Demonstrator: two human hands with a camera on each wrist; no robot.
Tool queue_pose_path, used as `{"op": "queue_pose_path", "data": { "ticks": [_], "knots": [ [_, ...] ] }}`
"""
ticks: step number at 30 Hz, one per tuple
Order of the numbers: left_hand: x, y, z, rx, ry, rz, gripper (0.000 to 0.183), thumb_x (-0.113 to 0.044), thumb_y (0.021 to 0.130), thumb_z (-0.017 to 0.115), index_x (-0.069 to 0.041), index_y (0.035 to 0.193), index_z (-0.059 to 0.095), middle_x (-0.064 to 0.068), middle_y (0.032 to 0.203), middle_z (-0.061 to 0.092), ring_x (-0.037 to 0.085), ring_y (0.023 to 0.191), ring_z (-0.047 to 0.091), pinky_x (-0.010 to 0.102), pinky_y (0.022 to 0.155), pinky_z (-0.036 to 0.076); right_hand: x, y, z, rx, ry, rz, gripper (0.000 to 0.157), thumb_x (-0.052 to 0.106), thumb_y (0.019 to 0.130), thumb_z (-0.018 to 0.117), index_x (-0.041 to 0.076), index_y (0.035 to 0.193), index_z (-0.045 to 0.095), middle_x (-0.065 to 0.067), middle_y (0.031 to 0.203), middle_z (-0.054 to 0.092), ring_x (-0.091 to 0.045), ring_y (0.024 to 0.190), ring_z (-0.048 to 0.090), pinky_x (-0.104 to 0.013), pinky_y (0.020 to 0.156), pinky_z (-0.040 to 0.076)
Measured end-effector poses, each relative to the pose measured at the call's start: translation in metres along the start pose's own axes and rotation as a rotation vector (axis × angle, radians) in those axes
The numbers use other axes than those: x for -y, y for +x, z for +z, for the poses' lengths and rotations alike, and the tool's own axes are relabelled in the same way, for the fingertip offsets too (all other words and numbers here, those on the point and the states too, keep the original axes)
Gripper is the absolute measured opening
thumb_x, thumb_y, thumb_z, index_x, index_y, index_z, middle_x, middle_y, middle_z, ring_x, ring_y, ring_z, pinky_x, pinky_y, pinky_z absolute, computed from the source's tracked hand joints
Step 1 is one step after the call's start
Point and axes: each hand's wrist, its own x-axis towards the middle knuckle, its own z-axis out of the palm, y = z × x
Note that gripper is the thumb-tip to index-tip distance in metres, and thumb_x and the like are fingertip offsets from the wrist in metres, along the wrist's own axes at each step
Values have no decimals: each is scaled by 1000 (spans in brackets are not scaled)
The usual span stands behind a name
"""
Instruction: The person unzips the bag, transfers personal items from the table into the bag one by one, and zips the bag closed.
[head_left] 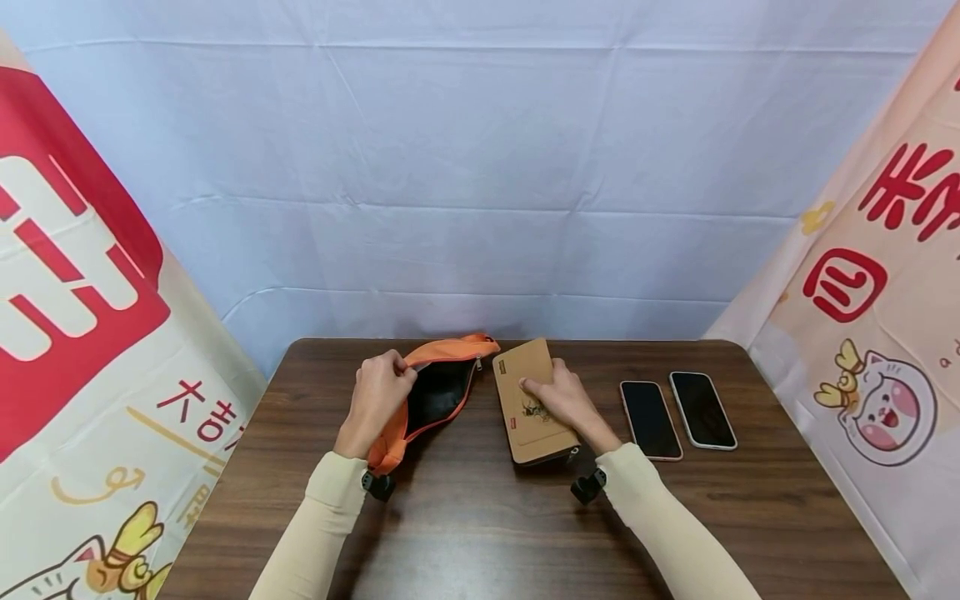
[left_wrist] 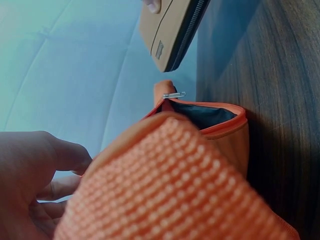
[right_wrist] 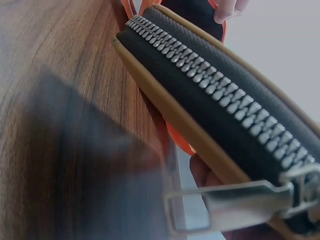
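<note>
An orange zippered pouch [head_left: 390, 446] lies unzipped at the middle left of the table, its black lining [head_left: 438, 392] showing. My left hand [head_left: 380, 387] pinches the pouch's rim on its left side. The left wrist view has the pouch's woven side [left_wrist: 170, 185] up close, with the zipper pull [left_wrist: 174, 95] beyond. To the right of the pouch, my right hand [head_left: 564, 400] grips a tan zip-around wallet [head_left: 527, 367], thumb on its printed face. In the right wrist view the wallet's metal zipper [right_wrist: 215, 87] is closed, held above the table.
Two phones lie dark-screened on the right of the brown wooden table [head_left: 457, 533]: one with a reddish edge [head_left: 651, 421], one with a white edge [head_left: 703, 410]. A pale cloth [head_left: 480, 192] hangs behind the table, and printed banners [head_left: 885, 375] stand at both sides.
</note>
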Motion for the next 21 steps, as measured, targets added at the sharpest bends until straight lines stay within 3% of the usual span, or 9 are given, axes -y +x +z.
{"op": "queue_pose_path", "data": {
  "ticks": [10,21],
  "knots": [
    [0,-1,0,2,-6,-1,9,-9,95,68,-7,86,67,9,73,65,18,55,54,30,55,46,4,0,6,0,-9,-2,73,43,101,68,-4,150,42,-21,109,71,-24,85,75,-40,79,61],
    [0,-1,0,7,-8,-2,9,-9,96,68,-7,88,67,9,75,66,17,55,54,30,54,46,3,0,14,34,32,-16,72,42,101,68,-3,150,43,-21,108,71,-23,81,75,-38,72,62]
  ]
}}
